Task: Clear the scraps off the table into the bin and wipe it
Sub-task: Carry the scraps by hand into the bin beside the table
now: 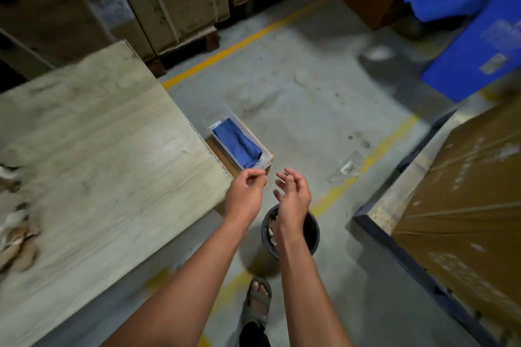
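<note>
- The person is standing beside the wooden table [93,149], both bare forearms reaching forward past its right-hand corner.
- The left hand [246,191] is hovering with fingers loosely curled, thumb near the fingertips, gripping nothing visible.
- The right hand [293,194] is hanging above the dark round bin [313,229], fingers relaxed and spread, empty.
- The bin is sitting on the concrete floor, just off the table's corner, with pale scraps showing inside.
- More scraps [17,231] are lying on the table's left edge, blurred.
- A blue cloth [238,144] is lying folded in a clear tray [222,114] beyond the hands, beside the table.
- A sandalled foot [258,300] is showing below the bin.
</note>
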The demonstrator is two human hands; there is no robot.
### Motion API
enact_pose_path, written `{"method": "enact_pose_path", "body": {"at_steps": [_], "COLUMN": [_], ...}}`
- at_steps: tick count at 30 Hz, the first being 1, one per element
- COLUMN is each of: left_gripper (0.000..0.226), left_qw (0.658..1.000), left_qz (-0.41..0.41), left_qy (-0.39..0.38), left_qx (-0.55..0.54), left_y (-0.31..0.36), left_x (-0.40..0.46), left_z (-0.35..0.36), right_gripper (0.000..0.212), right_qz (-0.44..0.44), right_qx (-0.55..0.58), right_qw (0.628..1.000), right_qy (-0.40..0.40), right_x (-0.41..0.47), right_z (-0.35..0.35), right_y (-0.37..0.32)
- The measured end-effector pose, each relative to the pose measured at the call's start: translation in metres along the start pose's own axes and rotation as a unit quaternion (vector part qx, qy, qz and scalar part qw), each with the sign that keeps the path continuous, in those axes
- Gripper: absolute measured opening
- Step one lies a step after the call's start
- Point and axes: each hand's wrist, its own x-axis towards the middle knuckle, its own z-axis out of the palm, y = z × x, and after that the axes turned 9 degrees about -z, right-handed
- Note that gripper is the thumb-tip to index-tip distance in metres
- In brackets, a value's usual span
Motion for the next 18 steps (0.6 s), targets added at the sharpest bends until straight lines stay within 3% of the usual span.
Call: {"method": "enact_pose_path", "body": {"at_steps": [8,18], "left_gripper": [0.012,0.011], "left_qw": [0.99,0.957], "left_qz": [0.016,-0.002], "left_qy": [0.11,0.256], "left_qx": [-0.082,-0.136], "left_y": [0.031,-0.035], "left_x": [-0.065,-0.11], "left_z": [-0.167,-0.377], "right_gripper": [0.022,0.022], "right_qz": [-0.023,-0.007], "right_qx": [-0.029,-0.117], "right_qw": [0.989,0.944], "right_qy": [-0.146,-0.308], "right_x": [-0.127,-0.293], "right_z": [0.104,0.212], "right_y": [-0.051,-0.006]}}
